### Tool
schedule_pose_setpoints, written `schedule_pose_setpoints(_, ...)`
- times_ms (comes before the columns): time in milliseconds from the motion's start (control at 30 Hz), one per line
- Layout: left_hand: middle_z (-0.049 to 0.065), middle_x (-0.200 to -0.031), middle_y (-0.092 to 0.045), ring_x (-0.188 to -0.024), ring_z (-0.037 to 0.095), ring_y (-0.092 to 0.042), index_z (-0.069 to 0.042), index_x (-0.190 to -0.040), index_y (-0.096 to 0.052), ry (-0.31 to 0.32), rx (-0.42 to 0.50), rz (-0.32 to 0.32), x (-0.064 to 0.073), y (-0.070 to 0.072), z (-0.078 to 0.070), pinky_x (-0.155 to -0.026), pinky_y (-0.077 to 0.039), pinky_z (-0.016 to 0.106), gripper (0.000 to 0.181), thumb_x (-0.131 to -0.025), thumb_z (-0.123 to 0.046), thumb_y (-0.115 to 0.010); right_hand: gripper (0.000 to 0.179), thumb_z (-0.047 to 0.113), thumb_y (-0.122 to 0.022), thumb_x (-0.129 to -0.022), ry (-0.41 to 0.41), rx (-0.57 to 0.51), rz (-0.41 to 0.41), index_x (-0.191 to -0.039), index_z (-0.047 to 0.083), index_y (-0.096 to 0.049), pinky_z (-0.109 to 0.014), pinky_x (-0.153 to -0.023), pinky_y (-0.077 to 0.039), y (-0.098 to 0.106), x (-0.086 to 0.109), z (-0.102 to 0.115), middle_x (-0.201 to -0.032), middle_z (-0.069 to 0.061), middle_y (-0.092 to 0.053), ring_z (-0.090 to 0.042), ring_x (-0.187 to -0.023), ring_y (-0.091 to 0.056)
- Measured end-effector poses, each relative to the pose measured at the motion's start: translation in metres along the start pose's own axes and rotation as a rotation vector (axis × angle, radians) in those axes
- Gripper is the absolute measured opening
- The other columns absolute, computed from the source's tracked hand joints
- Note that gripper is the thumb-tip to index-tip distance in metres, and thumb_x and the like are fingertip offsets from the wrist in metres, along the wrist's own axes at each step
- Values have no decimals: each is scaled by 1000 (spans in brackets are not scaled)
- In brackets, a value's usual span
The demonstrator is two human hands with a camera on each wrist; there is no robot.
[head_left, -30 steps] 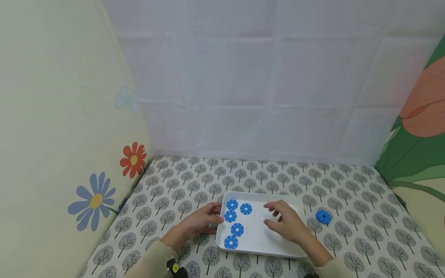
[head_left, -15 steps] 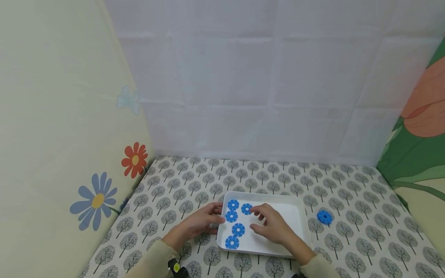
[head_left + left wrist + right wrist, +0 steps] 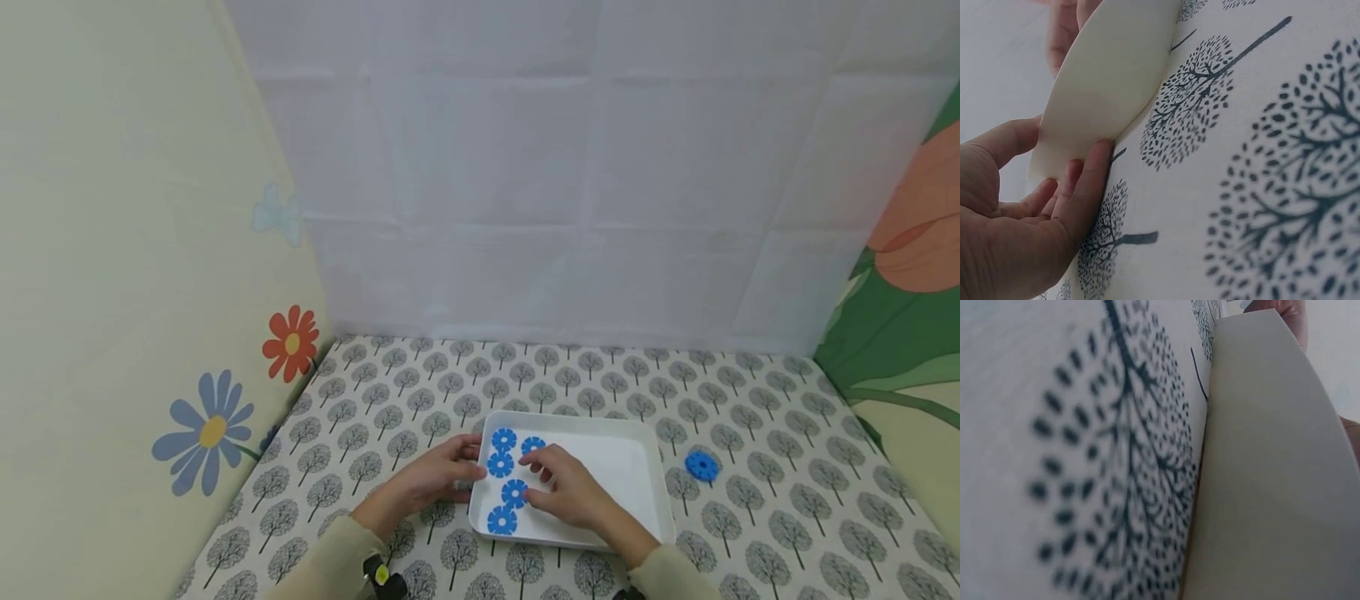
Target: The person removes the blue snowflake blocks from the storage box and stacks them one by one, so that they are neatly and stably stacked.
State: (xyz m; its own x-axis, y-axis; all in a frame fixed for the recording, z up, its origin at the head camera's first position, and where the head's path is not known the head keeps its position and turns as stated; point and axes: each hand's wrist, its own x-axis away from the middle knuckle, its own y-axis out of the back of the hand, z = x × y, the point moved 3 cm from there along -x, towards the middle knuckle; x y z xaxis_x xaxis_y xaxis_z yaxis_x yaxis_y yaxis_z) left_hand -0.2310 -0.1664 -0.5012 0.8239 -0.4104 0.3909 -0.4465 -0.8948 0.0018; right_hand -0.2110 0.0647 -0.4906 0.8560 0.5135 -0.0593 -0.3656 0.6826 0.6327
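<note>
A white rectangular tray (image 3: pixel 615 483) lies on the tree-print cloth. My left hand (image 3: pixel 435 479) holds its left wall; in the left wrist view the thumb reaches over the rim and the fingers lie along the outside. Several blue notched plastic discs (image 3: pixel 502 522) lie at the tray's left side, roughly in a column. One more blue disc (image 3: pixel 533 444) sits right of the column's top, partly covered by my right fingers. My right hand (image 3: pixel 566 487) is over the tray, thumb and fingers apart and bent. Its thumb is near another blue disc (image 3: pixel 514 493); contact is unclear.
Right of the tray, on the cloth, lies a blue piece (image 3: pixel 702 466) that looks like stacked discs. A white sheet (image 3: pixel 562 208) hangs behind the table. Flower-printed panels (image 3: pixel 150 292) stand at both sides.
My right hand has moved left across the tray to the blue discs and now partly covers one. My left hand stays at the tray's left wall.
</note>
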Motion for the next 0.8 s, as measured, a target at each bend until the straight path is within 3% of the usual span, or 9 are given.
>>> schedule_pose_setpoints(433, 20, -136, -48, -110, 27, -61, -2, -155, -30, -9, 15, 16, -1, 1, 1, -91, -58, 47, 71, -95, -10, -68, 43, 24, -80, -83, -26, 84, 69, -123, 11, -67, -34, -92, -52, -12, -6, 2, -108, 2, -59, -13, -99, -55)
schedule_pose_setpoints(633, 20, -137, -48, -110, 27, -62, -2, -154, -31, -10, 13, 19, -1, 0, 1, -91, -58, 47, 70, -95, -10, -67, 46, 25, -82, -79, -39, 142, 77, -122, 13, -69, -46, -100, -49, -16, -7, 3, -115, -3, -59, -23, -109, -55)
schedule_pose_setpoints(800, 19, -136, -49, -109, 27, -62, -2, -155, -30, -8, 6, 18, 0, 1, 0, -90, -59, 47, 70, -95, -10, -67, 48, 27, -83, -77, -75, 172, 93, -122, 17, -69, -49, -102, -47, -18, -8, 2, -118, -4, -58, -26, -113, -54)
